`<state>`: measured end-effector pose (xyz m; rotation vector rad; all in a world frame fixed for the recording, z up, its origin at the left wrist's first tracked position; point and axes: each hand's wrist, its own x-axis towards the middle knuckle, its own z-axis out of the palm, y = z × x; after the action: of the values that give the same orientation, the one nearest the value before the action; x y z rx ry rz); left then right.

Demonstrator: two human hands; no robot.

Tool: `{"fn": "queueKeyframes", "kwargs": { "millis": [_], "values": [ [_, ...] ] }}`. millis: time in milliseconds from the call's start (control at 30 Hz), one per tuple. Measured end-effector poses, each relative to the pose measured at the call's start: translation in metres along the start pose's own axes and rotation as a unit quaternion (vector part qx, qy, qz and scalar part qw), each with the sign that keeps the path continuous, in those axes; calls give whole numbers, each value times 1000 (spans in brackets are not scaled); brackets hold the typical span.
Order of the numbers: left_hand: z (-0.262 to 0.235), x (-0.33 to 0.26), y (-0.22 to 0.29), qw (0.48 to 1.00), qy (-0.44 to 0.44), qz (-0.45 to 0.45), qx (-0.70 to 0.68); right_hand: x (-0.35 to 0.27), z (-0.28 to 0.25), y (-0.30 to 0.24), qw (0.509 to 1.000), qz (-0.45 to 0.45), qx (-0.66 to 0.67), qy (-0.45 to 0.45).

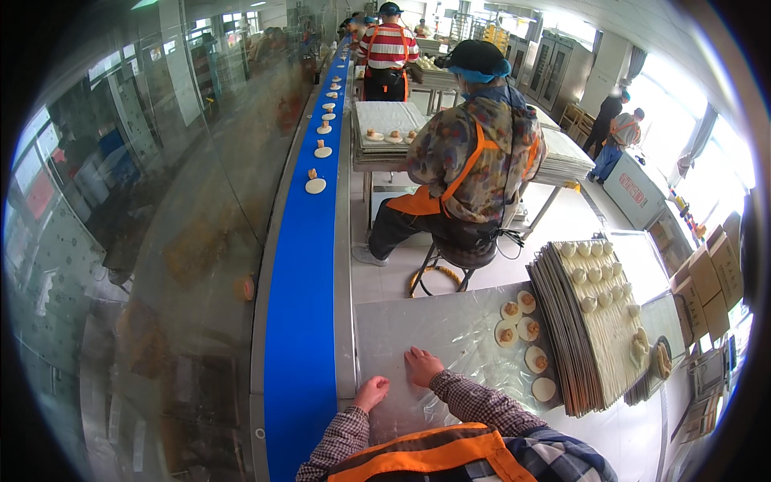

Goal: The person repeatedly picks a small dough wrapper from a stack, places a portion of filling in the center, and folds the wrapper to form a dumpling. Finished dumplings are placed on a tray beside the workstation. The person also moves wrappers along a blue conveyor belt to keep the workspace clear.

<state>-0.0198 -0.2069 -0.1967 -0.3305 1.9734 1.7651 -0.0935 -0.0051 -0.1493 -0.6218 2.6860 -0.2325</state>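
Note:
My left hand (372, 394) is at the near left edge of a metal worktable (393, 321), beside the blue conveyor belt (299, 321). Its fingers are curled in, and nothing shows in them. A little to its right, my right hand (421, 367) lies on the clear plastic sheet (462, 353) with fingers stretched out. Further right on the sheet are several flat dough rounds topped with orange-brown filling (507, 333), apart from both hands. A plain dough round (544, 390) lies at the near end of that group.
Stacked trays (582, 337) stand at the table's right, with rows of white dough balls (588, 304) on top. Dough rounds with filling (316, 185) lie spaced along the belt's far part. Ahead, a co-worker (482, 161) sits on a stool (450, 269). A glass partition (193, 161) runs along the left.

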Motion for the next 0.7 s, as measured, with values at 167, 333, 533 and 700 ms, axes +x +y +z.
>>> {"fn": "queueKeyframes", "kwargs": {
  "millis": [167,333,533,700],
  "values": [
    [3,2,-4,1000,-2,5,-1,-1,3,3,1000,2,-3,-2],
    [4,3,-4,1000,-5,3,-14,-1,3,4,1000,2,-9,-1],
    [2,4,0,1000,-1,-1,-3,-1,5,5,1000,1,11,0],
    [-2,7,3,1000,-4,-7,-13,1,8,7,1000,-1,-9,0]
  ]
}}
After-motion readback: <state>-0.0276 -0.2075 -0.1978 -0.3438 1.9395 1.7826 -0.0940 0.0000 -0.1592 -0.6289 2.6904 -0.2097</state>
